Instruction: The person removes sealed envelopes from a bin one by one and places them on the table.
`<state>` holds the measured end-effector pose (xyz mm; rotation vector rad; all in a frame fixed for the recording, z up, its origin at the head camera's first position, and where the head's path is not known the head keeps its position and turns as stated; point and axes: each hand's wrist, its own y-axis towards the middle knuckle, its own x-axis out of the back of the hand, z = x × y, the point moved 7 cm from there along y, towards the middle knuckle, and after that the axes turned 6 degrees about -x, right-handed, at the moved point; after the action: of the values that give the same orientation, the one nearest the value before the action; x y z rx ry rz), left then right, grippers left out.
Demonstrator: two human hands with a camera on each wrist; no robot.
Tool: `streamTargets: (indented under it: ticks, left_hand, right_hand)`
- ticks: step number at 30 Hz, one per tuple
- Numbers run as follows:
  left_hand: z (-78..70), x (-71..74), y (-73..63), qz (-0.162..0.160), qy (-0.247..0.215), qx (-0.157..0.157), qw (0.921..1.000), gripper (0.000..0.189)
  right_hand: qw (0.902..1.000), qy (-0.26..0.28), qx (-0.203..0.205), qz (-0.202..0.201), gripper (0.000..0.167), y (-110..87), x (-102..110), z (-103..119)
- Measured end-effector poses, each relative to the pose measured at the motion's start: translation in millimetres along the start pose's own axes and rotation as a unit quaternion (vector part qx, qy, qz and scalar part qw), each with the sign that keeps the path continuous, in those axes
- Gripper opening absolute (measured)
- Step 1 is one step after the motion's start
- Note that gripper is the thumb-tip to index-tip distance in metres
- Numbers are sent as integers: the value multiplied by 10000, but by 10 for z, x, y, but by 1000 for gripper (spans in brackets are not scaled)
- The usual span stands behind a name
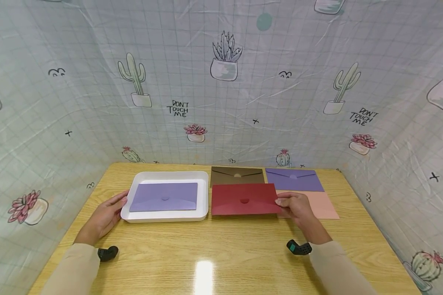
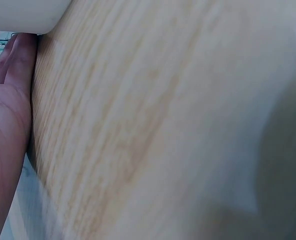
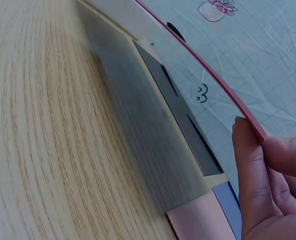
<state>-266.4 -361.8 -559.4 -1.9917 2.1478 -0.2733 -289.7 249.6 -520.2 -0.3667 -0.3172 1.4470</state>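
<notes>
In the head view my right hand pinches the right edge of a red envelope between thumb and fingers. The right wrist view shows that envelope edge-on, raised off the table with its shadow beneath. My left hand rests against the left side of a white tray, its fingers fairly straight in the left wrist view. Inside the tray lies a lavender envelope. A brown envelope, partly hidden by the red one, lies behind it. Farther right are a purple envelope and a pink envelope.
The wooden table stretches in front of the tray and envelopes. A patterned cloth with cactus drawings hangs behind and at both sides. Dark devices sit at both wrists, such as the one on the right.
</notes>
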Motion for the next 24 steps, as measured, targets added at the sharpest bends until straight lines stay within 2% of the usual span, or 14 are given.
streamTargets:
  ticks: [9, 18, 24]
  left_hand:
    - [27, 28, 25, -36, -18, 30, 10000, 77]
    - [22, 16, 22, -23, 10, 3, 10000, 79]
    - [22, 23, 17, -13, 68, 15, 10000, 77]
  right_hand:
    - [10000, -70, 36, -18, 19, 6, -47, -27]
    - [9998, -191, 11, -8, 31, 0, -59, -29]
    - [9998, -169, 56, -6, 26, -6, -78, -33]
